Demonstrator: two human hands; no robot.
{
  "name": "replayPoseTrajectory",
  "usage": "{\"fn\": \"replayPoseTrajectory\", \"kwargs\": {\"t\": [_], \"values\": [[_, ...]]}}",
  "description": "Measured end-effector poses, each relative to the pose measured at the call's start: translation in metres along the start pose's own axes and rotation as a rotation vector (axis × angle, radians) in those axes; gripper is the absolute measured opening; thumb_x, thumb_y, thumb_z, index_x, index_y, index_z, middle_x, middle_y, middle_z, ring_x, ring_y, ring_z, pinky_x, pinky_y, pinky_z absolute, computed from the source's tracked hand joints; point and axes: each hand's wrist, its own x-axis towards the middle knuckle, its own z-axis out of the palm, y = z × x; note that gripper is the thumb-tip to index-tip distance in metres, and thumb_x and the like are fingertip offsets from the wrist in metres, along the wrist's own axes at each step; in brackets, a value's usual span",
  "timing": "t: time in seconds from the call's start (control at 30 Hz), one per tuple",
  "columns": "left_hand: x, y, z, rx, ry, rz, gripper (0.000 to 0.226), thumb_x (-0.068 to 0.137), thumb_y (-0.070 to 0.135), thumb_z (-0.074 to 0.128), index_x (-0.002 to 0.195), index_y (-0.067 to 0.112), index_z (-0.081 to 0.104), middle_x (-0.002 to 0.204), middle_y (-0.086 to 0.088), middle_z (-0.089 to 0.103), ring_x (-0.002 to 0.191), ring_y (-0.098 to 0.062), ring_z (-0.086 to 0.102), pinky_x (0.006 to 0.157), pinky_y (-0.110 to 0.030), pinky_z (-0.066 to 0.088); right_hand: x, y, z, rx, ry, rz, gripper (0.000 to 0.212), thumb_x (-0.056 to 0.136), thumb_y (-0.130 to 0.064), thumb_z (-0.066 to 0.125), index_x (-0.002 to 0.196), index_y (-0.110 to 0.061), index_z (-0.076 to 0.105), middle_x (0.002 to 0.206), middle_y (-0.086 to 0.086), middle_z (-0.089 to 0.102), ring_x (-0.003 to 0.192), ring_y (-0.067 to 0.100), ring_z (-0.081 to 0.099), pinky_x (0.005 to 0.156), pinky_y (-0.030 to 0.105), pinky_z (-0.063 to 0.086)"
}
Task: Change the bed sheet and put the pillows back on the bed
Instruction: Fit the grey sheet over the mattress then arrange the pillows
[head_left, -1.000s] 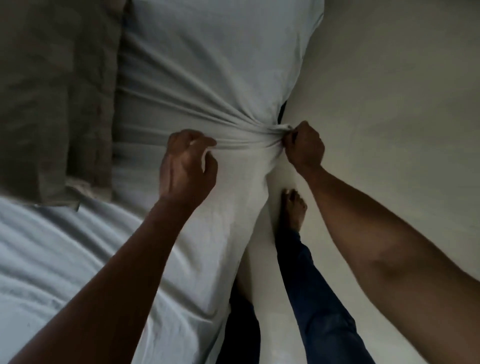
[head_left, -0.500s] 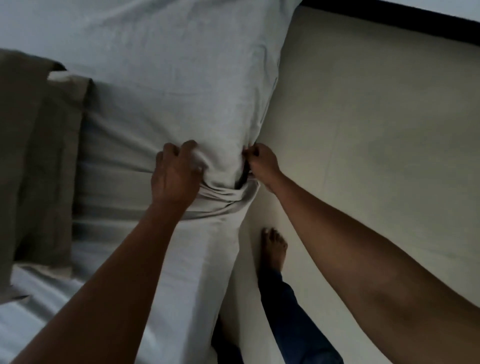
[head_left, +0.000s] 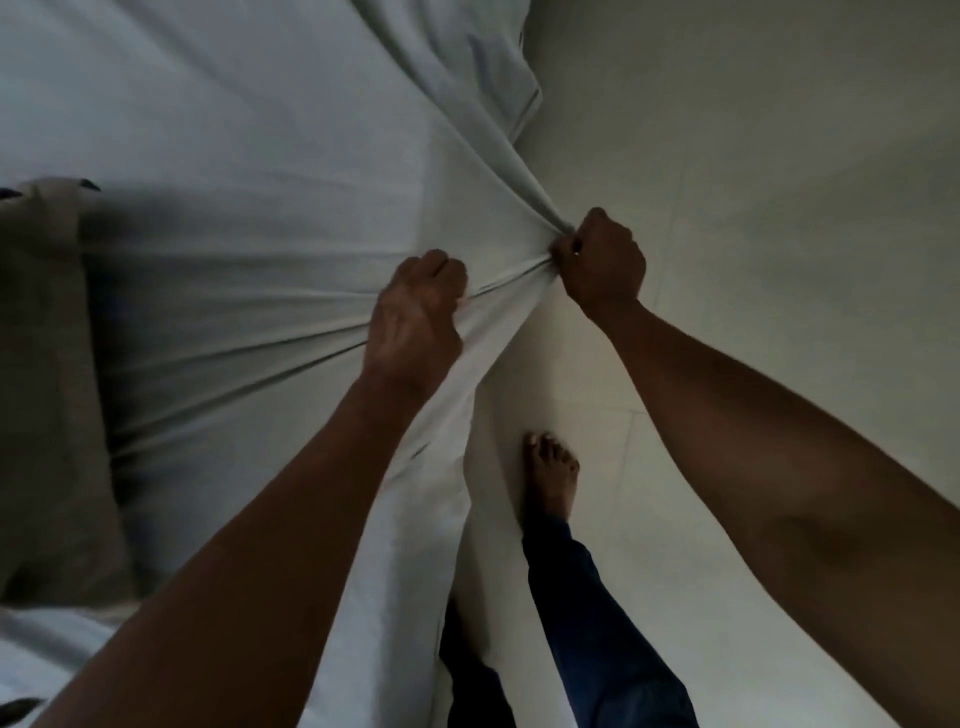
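A pale grey bed sheet covers the bed and fills the left and upper part of the head view. Its edge is gathered into tight folds that fan out from the bed's right side. My left hand grips a bunch of the sheet on the bed's edge, fingers curled into the cloth. My right hand grips the gathered edge just off the bed, over the floor. A loose corner of the sheet hangs beyond my right hand. No pillow is clearly in view.
A beige folded cloth or blanket lies on the bed at the left. The pale tiled floor runs along the bed's right side. My bare right foot and blue trouser leg stand close to the bed.
Both hands have pulled the gathered sheet out to the right, away from the bed. The folds are tighter and longer, and the view has shifted with the pull.
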Motion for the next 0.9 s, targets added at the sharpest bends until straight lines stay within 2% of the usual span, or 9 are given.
{"fn": "replayPoseTrajectory", "kwargs": {"t": [0.1, 0.23, 0.37, 0.47, 0.57, 0.67, 0.73, 0.8, 0.9], "values": [[0.011, 0.002, -0.001, 0.004, -0.021, 0.041, 0.018, 0.076, -0.010, 0.052, 0.074, 0.007, 0.053, 0.078, -0.011, 0.054, 0.069, -0.028, 0.052, 0.056, -0.042, 0.044, 0.017, -0.021, 0.016, 0.142, -0.092, 0.072, 0.028, 0.097, -0.032, 0.054, 0.110, -0.007, 0.057, 0.107, 0.014, 0.067, 0.097, 0.033, 0.065, 0.075, 0.041, 0.050], [0.003, -0.016, -0.014, -0.027, 0.051, -0.064, 0.015, 0.083, -0.001, 0.068, 0.076, 0.009, 0.059, 0.079, -0.005, 0.057, 0.069, -0.022, 0.054, 0.060, -0.041, 0.046, 0.001, -0.031, 0.062, 0.778, -0.240, 0.258, 0.019, 0.093, -0.048, 0.055, 0.092, -0.029, 0.053, 0.093, 0.008, 0.070, 0.084, 0.029, 0.069, 0.077, 0.048, 0.059], [-0.025, -0.034, -0.038, 0.057, 0.215, -0.209, 0.009, 0.094, 0.015, 0.062, 0.100, 0.010, 0.067, 0.102, -0.011, 0.061, 0.095, -0.030, 0.054, 0.079, -0.040, 0.047, -0.080, -0.052, 0.046, 1.027, -0.656, 0.579, 0.063, 0.077, -0.069, 0.049, 0.122, -0.025, 0.054, 0.115, 0.008, 0.065, 0.098, 0.024, 0.060, 0.082, 0.038, 0.050], [-0.036, -0.032, -0.034, 0.074, 0.165, -0.227, 0.025, 0.095, 0.022, 0.061, 0.116, 0.008, 0.064, 0.117, -0.015, 0.058, 0.106, -0.033, 0.051, 0.093, -0.042, 0.044, -0.128, -0.042, 0.066, 0.962, -0.800, 0.598, 0.089, 0.061, -0.073, 0.071, 0.123, -0.011, 0.062, 0.112, 0.003, 0.069, 0.105, 0.026, 0.066, 0.092, 0.035, 0.054], [-0.039, -0.029, -0.029, 0.074, 0.158, -0.221, 0.027, 0.096, 0.024, 0.058, 0.118, 0.009, 0.064, 0.120, -0.015, 0.058, 0.111, -0.033, 0.051, 0.097, -0.038, 0.041, -0.150, -0.020, 0.075, 0.601, -0.604, 0.329, 0.049, 0.081, -0.051, 0.071, 0.093, -0.004, 0.066, 0.088, 0.012, 0.068, 0.084, 0.028, 0.063, 0.072, 0.033, 0.050], [-0.040, -0.026, -0.029, 0.078, 0.226, -0.158, 0.024, 0.094, 0.015, 0.057, 0.114, 0.008, 0.066, 0.117, -0.015, 0.060, 0.110, -0.034, 0.054, 0.096, -0.040, 0.042, -0.159, 0.024, 0.078, 0.540, -0.314, 0.339, 0.034, 0.093, -0.029, 0.070, 0.073, -0.008, 0.053, 0.070, 0.009, 0.055, 0.072, 0.022, 0.051, 0.058, 0.031, 0.024], [-0.041, -0.024, -0.030, 0.120, 0.217, -0.143, 0.027, 0.091, 0.015, 0.057, 0.117, 0.011, 0.065, 0.122, -0.015, 0.059, 0.115, -0.034, 0.053, 0.101, -0.042, 0.041, -0.165, 0.036, 0.083, 0.526, -0.346, 0.366, 0.031, 0.094, -0.029, 0.069, 0.073, -0.015, 0.051, 0.072, 0.004, 0.055, 0.076, 0.023, 0.054, 0.060, 0.030, 0.026], [-0.039, -0.024, -0.029, 0.163, 0.141, -0.161, 0.037, 0.088, 0.019, 0.057, 0.124, 0.016, 0.062, 0.133, -0.015, 0.056, 0.124, -0.034, 0.050, 0.104, -0.042, 0.039, -0.171, 0.029, 0.097, 0.531, -0.488, 0.411, 0.028, 0.095, -0.036, 0.067, 0.091, -0.008, 0.063, 0.089, 0.008, 0.062, 0.090, 0.023, 0.059, 0.069, 0.030, 0.034], [-0.035, -0.030, -0.032, 0.160, -0.013, -0.184, 0.050, 0.085, 0.019, 0.058, 0.135, 0.020, 0.058, 0.144, -0.017, 0.049, 0.132, -0.037, 0.045, 0.108, -0.043, 0.036, -0.165, 0.012, 0.101, 0.460, -0.518, 0.375, 0.026, 0.093, -0.039, 0.067, 0.084, -0.015, 0.062, 0.090, 0.007, 0.065, 0.094, 0.028, 0.064, 0.070, 0.030, 0.037]]}}
